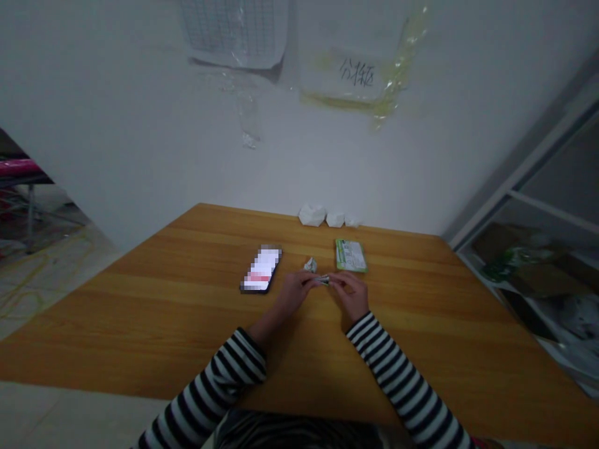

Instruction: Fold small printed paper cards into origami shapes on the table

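Observation:
My left hand [294,292] and my right hand [352,293] meet above the middle of the table. Both are closed, pinching opposite ends of a small folded strip of paper [324,280], pale with dark marks. Fingers cover most of the strip. Just beyond my left fingertips stands a small folded paper piece [310,265], pale with greyish print. A flat green-and-white packet [350,255] lies a little past my right hand. To the left of my left hand rests a phone [262,269] with its screen lit and blurred.
The wooden table [163,299] meets a white wall [318,162]. Several white crumpled papers [312,215] sit along its back edge. On the right stands a shelf unit [528,206] holding boxes and a green item. Taped sheets [358,72] hang on the wall.

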Demonstrator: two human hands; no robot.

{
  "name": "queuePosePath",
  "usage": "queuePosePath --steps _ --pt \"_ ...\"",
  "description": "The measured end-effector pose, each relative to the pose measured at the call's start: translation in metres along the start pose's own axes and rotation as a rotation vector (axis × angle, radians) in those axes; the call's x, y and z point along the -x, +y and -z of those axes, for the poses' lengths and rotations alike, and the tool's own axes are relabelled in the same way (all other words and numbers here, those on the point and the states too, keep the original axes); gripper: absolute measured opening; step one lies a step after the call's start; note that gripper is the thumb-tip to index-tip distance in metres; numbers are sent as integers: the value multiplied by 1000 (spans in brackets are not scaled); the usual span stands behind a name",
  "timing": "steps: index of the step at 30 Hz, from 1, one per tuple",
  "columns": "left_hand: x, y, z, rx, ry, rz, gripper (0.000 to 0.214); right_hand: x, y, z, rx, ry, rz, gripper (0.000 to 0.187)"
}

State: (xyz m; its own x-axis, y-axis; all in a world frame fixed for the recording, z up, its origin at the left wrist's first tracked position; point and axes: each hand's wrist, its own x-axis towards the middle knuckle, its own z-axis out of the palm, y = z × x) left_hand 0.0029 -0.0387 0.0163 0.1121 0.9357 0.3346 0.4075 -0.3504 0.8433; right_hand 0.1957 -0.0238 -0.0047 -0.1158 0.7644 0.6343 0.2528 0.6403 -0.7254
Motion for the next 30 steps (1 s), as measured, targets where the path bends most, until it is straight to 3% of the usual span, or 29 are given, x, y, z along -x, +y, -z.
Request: queuePosePath --steps 12,16,20,24,26,30 --pt "1 -6 -15 192 -63 119 25 3 5 -12 -196 6 -292 12" --pt "2 -4 -15 235 -63 147 36 4 9 -19 -332 -11 -385 25" --pt "1 -4 -12 246 28 199 46 7 6 -21 -427 -14 -436 37" --pt "0 -4 -12 260 105 241 48 11 0 -27 -396 45 -390 38" --pt "1 -3 -14 283 88 241 49 12 0 -32 -365 42 -380 39" --pt "4 -1 -19 340 7 217 49 12 5 -37 -453 77 -490 32"
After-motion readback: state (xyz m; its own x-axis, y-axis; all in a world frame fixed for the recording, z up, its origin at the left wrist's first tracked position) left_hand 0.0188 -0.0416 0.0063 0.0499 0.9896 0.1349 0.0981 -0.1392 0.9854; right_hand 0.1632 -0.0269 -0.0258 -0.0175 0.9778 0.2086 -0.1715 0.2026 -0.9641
